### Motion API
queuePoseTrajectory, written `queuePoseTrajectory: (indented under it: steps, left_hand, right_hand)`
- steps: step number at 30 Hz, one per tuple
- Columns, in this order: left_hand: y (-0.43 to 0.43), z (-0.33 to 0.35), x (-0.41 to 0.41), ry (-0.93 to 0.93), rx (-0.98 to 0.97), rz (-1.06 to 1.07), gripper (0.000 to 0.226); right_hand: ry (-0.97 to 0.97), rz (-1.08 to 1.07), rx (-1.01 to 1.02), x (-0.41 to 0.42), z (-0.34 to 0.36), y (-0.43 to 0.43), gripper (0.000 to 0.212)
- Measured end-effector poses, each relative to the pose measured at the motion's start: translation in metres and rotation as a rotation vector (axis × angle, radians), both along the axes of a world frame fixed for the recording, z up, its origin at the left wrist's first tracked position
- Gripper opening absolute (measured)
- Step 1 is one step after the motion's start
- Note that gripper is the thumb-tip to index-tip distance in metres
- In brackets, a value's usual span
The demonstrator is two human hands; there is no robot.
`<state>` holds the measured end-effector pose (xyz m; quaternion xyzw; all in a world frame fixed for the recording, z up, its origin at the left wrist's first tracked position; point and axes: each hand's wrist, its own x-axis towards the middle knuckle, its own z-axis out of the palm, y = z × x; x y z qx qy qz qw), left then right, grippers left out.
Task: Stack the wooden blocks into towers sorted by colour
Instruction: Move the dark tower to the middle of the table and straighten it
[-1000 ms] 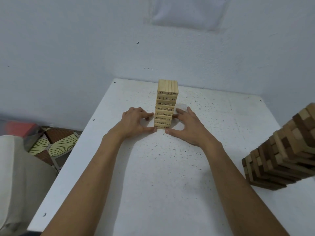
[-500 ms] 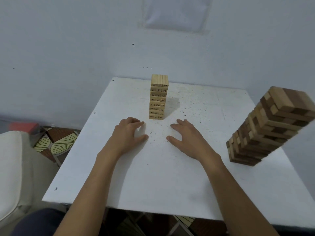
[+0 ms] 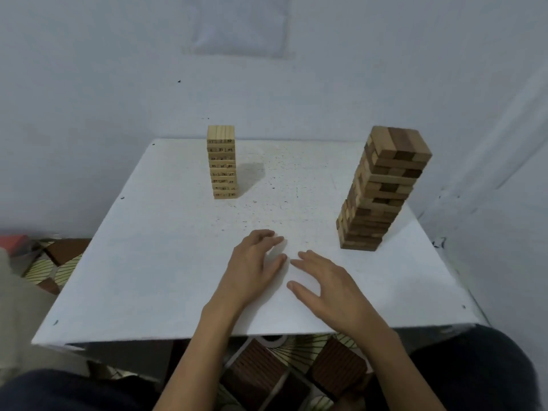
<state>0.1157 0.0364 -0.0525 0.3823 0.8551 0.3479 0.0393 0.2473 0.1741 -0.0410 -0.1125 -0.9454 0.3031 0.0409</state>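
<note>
Pale numbered wooden-block tower (image 3: 221, 162): far left of white table (image 3: 154, 262). Mixed light-and-dark wooden-block tower (image 3: 382, 188): right, unsorted, leaning. My left hand (image 3: 252, 268) and right hand (image 3: 329, 289): relaxed, empty. Risk: careless pulls topple it.

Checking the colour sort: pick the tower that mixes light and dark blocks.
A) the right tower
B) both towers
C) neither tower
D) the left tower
A: the right tower shows pale and dark brown blocks interleaved, while the left tower is all pale, numbered blocks.
</note>
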Motion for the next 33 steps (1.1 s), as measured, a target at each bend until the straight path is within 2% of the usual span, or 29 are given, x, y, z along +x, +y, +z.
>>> queuePoseTrajectory:
  steps: [5,9,14,17,20,23,24,26,28,30,33]
  left_hand:
    - [0.04,0.0,0.028,-0.05,0.093,-0.028,0.038]
    - [0.071,0.004,0.048,-0.119,0.175,-0.026,0.04]
    - [0.105,0.013,0.067,-0.433,0.36,0.099,0.049]
    - [0.125,0.015,0.067,-0.661,0.508,0.159,0.065]
    - [0.144,0.018,0.064,-0.837,0.623,0.168,0.084]
    - [0.157,0.017,0.06,-0.881,0.643,0.136,0.089]
    - [0.16,0.015,0.059,-0.889,0.64,0.127,0.092]
    - [0.163,0.011,0.055,-0.891,0.633,0.105,0.097]
    - [0.165,0.012,0.055,-0.864,0.644,0.074,0.088]
    - [0.168,0.017,0.059,-0.819,0.656,0.043,0.075]
    - [0.171,0.016,0.06,-0.824,0.677,0.037,0.07]
  right_hand:
    - [0.091,-0.14,-0.064,0.036,-0.002,0.027,0.041]
    - [0.31,-0.291,-0.096,0.058,-0.003,0.054,0.017]
    - [0.376,-0.572,-0.258,0.063,-0.002,0.085,0.019]
    - [0.423,-0.685,-0.564,0.05,0.003,0.099,0.028]
    - [0.449,-0.625,-0.897,0.032,0.01,0.111,0.042]
    - [0.391,-0.511,-1.017,0.014,0.016,0.119,0.082]
    - [0.377,-0.48,-1.031,0.01,0.018,0.119,0.087]
    - [0.394,-0.448,-1.038,0.003,0.022,0.118,0.075]
    - [0.417,-0.424,-1.063,-0.005,0.025,0.117,0.063]
    - [0.434,-0.414,-1.102,-0.01,0.023,0.116,0.064]
    - [0.457,-0.425,-1.133,-0.012,0.022,0.114,0.066]
